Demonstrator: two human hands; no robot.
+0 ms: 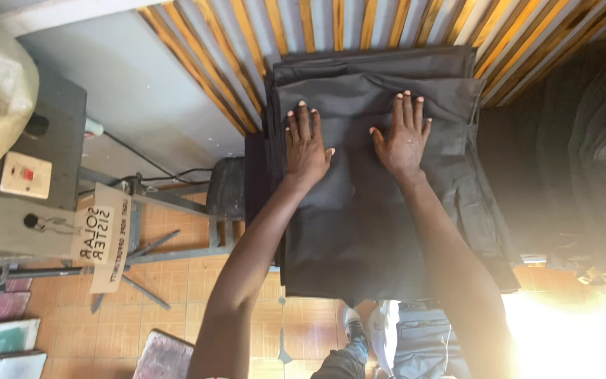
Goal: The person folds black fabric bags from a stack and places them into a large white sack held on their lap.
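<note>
- Pressing down with both palms, we have the left hand [308, 144] and the right hand [403, 135] spread flat, fingers open and gripping nothing, on top of the stack of dark grey fabric [366, 210].
- We see the stack resting on the slatted wooden table [247, 42], its near end hanging past the edge toward us, above the tiled floor [177, 281].
- We judge that overhang the main risk: if we lift both hands at once, the weight could drag the upper layers off.
- Sliding our palms instead of lifting them could skew the top layer, since its edges already sit unevenly over those below.
- We note more dark cloth [569, 161] just beside the stack on the right; a careless sweep could tangle the two together.
</note>
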